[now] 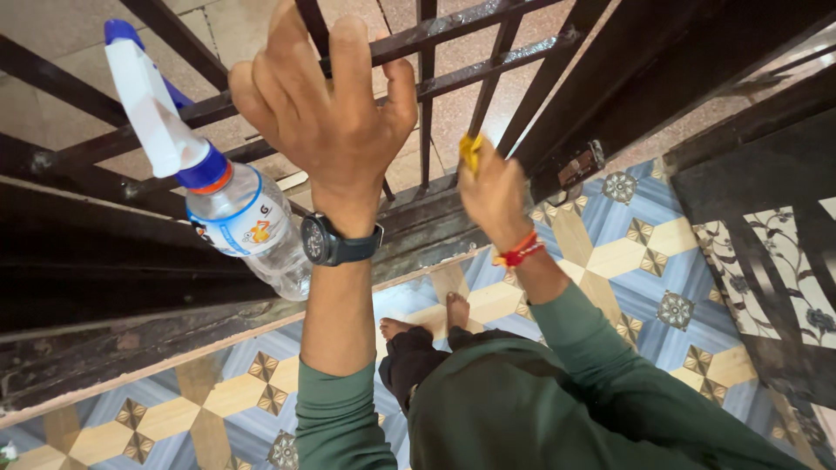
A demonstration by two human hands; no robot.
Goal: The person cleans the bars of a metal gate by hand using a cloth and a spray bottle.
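Observation:
My left hand [326, 113] grips a dark metal bar of the railing [522, 61], fingers curled over it; a dark watch sits on that wrist. A clear spray bottle [235, 213] with a white and blue trigger head hangs on the railing just left of that hand. Lower and to the right, my right hand [495, 196] presses a yellow cloth [470, 150] against an upright bar. A red thread band circles the right wrist. Both arms wear green sleeves.
The railing's dark base ledge [174, 287] runs across the view. Below lies a patterned blue and yellow tile floor [627, 252], where my bare feet [427, 318] stand. A dark slab with floral tiles [784, 252] sits at right. Beyond the bars is a speckled stone floor.

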